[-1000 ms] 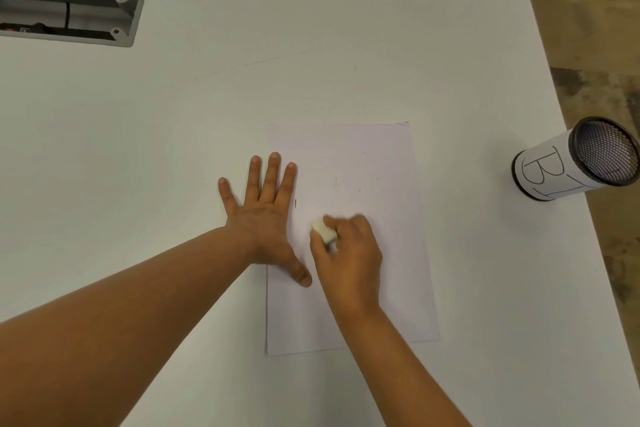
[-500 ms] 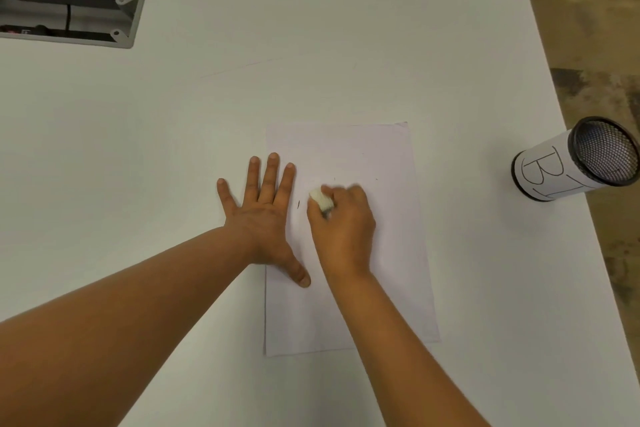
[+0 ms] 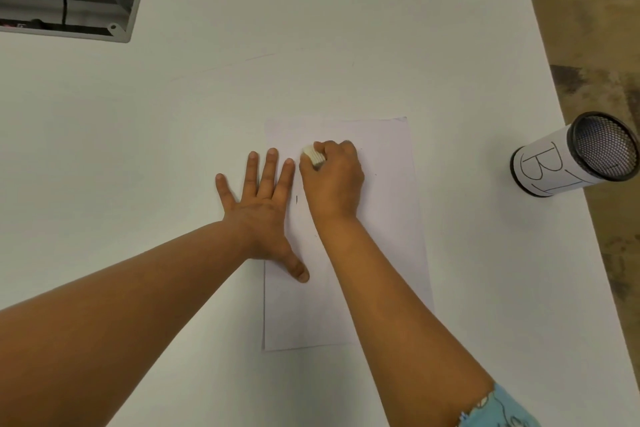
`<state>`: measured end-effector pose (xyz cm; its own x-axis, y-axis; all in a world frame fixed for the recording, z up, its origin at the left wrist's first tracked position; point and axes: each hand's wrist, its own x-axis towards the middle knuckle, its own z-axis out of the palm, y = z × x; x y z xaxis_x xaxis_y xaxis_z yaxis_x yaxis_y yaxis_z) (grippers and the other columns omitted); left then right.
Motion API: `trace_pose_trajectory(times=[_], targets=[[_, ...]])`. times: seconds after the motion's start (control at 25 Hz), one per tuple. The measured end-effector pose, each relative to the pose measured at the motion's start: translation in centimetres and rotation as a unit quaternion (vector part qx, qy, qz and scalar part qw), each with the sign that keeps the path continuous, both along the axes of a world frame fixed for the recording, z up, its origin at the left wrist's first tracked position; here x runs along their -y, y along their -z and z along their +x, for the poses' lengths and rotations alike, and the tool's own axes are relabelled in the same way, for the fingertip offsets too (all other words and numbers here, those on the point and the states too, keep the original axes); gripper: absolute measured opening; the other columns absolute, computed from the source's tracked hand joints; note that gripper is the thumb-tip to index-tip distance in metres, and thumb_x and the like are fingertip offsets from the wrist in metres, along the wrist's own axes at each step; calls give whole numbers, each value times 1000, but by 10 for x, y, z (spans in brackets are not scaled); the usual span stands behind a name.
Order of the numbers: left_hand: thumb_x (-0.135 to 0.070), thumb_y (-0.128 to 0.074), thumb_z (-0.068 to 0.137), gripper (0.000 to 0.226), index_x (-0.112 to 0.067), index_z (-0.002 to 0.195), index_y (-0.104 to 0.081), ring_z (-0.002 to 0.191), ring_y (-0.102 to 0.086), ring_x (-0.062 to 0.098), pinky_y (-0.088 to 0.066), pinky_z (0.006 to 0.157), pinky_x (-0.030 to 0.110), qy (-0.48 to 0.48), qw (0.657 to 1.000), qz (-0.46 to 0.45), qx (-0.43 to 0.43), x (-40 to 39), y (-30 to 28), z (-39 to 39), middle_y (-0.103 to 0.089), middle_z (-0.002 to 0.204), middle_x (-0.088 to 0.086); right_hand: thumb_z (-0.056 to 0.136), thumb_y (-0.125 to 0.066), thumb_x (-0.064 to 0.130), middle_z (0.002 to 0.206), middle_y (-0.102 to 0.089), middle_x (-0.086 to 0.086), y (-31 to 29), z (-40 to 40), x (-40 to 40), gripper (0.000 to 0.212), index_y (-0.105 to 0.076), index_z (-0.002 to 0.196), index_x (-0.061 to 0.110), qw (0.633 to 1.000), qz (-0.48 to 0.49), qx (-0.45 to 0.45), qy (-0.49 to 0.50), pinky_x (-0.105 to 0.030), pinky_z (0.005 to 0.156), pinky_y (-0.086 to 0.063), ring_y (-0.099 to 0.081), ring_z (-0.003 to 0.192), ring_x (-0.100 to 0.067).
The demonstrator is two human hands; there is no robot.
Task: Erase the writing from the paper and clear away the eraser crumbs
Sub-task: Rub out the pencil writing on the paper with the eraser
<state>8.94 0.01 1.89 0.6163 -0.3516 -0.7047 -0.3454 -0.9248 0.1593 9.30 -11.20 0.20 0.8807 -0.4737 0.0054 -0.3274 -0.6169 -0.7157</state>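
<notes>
- The paper [image 3: 381, 218] lies flat on the white table [image 3: 311, 28], nearer its right edge than its left.
- The left hand [image 3: 263, 211] is spread open, palm down across the paper's left edge.
- The right hand [image 3: 332, 180] is closed around a pale eraser [image 3: 313, 155], pressed to the sheet near its far-left corner.
- A small dark mark [image 3: 296, 199], perhaps leftover writing, sits between the hands.
- A labelled mesh cup [image 3: 571, 154] stands at the table's right edge.

My paper [image 3: 388, 218] lies flat on the table, long side running away from me, one short dark mark near its left edge. My white eraser [image 3: 313, 155] presses on its upper left.
</notes>
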Motion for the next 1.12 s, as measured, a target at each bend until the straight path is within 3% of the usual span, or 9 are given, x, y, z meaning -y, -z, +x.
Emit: trace_pose_trajectory(times=[0.24, 0.48, 0.6, 0.84, 1.12], targets=[[-82, -68, 26, 160, -29, 110, 58, 116, 54, 25, 20, 98, 66, -9, 1000, -12, 6, 0, 4, -1, 65, 116, -3, 76, -72, 21, 86, -55, 0, 6, -94, -12, 25, -65, 97, 9, 999, -6, -15, 35, 3, 59, -29, -49, 71, -6], [-84, -66, 25, 159, -29, 108, 58, 117, 54, 27, 21, 97, 65, -1, 1000, -8, 1, -1, 2, 0, 66, 114, -3, 81, -66, 18, 100, -59, -13, 0, -6, -3, 24, -64, 101, 4, 1000, -5, -5, 11, -19, 70, -38, -59, 86, -24], [-84, -66, 25, 158, -29, 106, 59, 116, 54, 27, 20, 97, 65, -2, 1000, -2, 0, -1, 1, 0, 66, 112, -3, 82, -65, 19, 102, -59, -13, 0, 5, 2, 25, -63, 102, 5, 1000, -7, -6, 3, -19, 70, -36, -58, 87, -24], [-84, -66, 24, 162, -28, 117, 54, 119, 52, 26, 23, 95, 65, -10, 1000, -15, 2, 0, 2, 0, 64, 117, -4, 75, -74, 20, 87, -57, -1, 7, -105, 0, 25, -65, 96, 9, 999, 2, 3, 37, -2, 64, -36, -55, 73, -8], [-85, -65, 25, 159, -29, 111, 56, 116, 54, 25, 22, 96, 64, -2, 1000, -11, 6, -1, 3, 0, 65, 114, -4, 81, -66, 19, 101, -59, -13, 2, -1, 18, 25, -64, 101, 4, 999, -7, 5, 38, -21, 72, -41, -60, 86, -24]])
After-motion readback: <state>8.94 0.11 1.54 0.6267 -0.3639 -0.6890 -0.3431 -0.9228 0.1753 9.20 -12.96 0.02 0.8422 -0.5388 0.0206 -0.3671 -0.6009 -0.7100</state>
